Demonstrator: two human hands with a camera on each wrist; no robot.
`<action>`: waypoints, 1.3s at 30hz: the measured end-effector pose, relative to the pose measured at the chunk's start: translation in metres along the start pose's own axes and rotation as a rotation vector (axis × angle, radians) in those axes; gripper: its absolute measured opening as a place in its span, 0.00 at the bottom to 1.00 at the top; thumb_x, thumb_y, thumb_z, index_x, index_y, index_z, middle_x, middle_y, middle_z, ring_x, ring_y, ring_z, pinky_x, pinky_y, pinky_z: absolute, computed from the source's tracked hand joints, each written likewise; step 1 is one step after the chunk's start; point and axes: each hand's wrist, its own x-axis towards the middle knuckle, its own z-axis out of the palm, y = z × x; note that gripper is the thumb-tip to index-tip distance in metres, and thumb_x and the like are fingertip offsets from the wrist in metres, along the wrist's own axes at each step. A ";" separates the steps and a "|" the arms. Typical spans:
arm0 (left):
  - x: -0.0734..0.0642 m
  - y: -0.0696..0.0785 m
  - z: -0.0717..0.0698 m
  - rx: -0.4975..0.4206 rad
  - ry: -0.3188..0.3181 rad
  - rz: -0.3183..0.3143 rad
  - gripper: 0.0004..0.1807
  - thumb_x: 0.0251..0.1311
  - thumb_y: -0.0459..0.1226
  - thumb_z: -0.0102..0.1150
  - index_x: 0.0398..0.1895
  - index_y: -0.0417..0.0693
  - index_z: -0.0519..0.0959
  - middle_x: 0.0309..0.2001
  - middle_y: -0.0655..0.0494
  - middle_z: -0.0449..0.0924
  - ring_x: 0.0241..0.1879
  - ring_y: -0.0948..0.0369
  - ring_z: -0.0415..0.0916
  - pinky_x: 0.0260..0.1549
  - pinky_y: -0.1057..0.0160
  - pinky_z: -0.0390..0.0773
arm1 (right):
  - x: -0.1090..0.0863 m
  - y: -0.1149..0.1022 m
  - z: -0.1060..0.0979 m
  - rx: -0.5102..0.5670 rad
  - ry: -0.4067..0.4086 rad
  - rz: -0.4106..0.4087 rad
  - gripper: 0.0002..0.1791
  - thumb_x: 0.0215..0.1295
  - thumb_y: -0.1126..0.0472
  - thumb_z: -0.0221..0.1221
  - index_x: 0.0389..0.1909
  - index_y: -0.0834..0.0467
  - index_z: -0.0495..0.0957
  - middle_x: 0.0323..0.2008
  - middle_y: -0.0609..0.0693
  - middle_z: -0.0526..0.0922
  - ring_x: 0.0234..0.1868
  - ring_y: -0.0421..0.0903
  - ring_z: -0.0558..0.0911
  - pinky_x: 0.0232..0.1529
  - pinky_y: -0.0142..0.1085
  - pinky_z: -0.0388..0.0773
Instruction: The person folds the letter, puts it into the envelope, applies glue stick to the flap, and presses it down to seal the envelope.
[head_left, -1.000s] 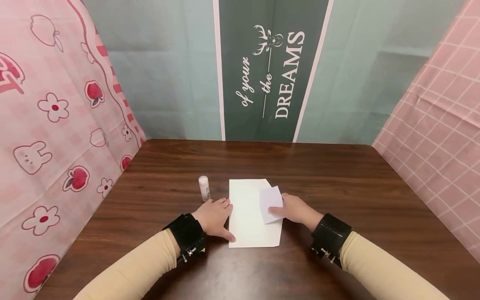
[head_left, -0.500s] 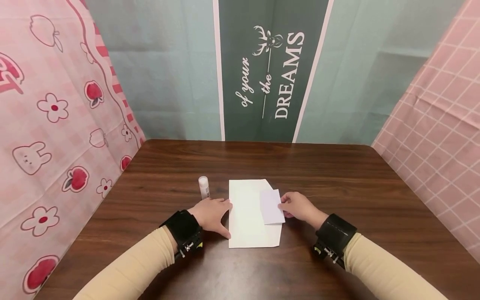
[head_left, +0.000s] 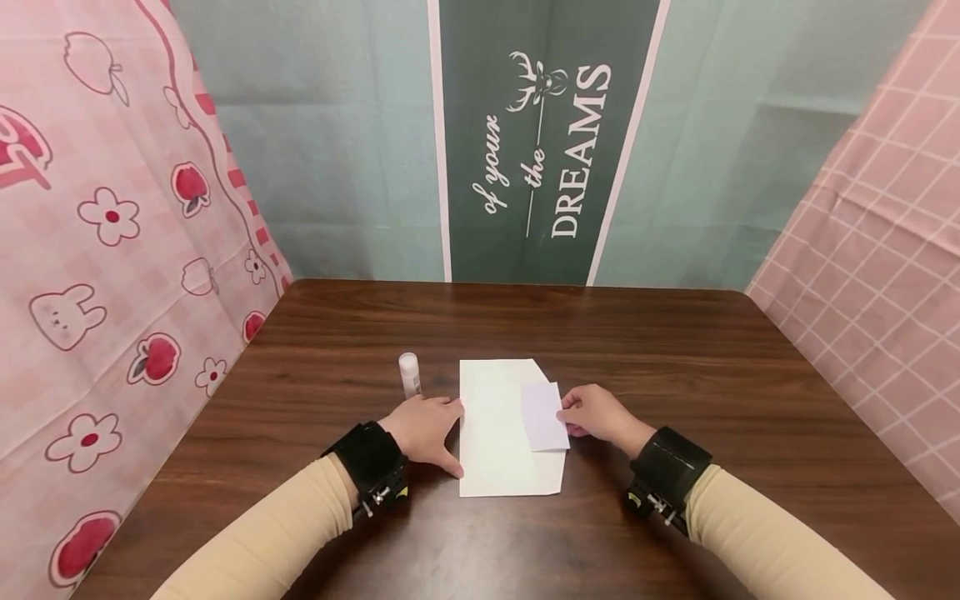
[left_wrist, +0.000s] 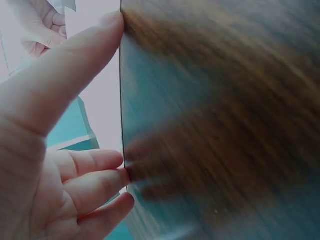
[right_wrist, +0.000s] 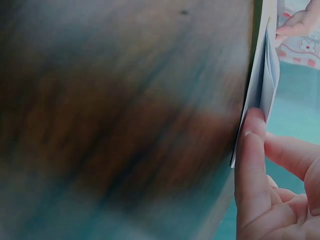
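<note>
The work looks only part done. The small pale paper point(head_left: 543, 417) is laid over the right part of the big white sheet point(head_left: 487, 429), but it is not let go of: its right side is pinched by the thumb and finger of the right hand point(head_left: 596, 414). Whether it is stuck down cannot be told. It probably has to be made flat and let go. The white tube point(head_left: 410, 374), which looks like a glue stick, is held by no hand.

The big white sheet is set about halfway between the left and right edges of the brown table point(head_left: 637, 333), well apart from the far edge. Its left side is touched by the left hand point(head_left: 423, 429), with thumb and fingers spread and nothing gripped. The white tube is seen just past that hand, its low end hidden. The two hands are set apart, one on each side.

The small pale paper is tinted light purple. From the right wrist a gap is seen between thin layers, so it seems folded. The big white sheet is plain, with its far right corner cut on a slant.
</note>
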 end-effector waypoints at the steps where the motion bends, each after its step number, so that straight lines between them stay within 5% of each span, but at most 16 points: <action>1: 0.000 0.000 0.000 0.000 -0.001 -0.001 0.40 0.35 0.63 0.69 0.46 0.46 0.72 0.43 0.53 0.79 0.49 0.56 0.74 0.49 0.53 0.70 | 0.000 0.000 0.000 0.005 0.001 -0.002 0.07 0.59 0.68 0.60 0.33 0.69 0.75 0.22 0.52 0.77 0.24 0.45 0.80 0.30 0.38 0.80; 39: -0.001 -0.001 0.004 0.001 0.013 0.030 0.43 0.37 0.63 0.68 0.50 0.42 0.73 0.46 0.49 0.79 0.47 0.56 0.75 0.45 0.55 0.74 | -0.001 -0.019 0.017 -0.123 0.033 -0.023 0.05 0.57 0.66 0.62 0.31 0.65 0.78 0.19 0.49 0.76 0.19 0.42 0.76 0.25 0.33 0.77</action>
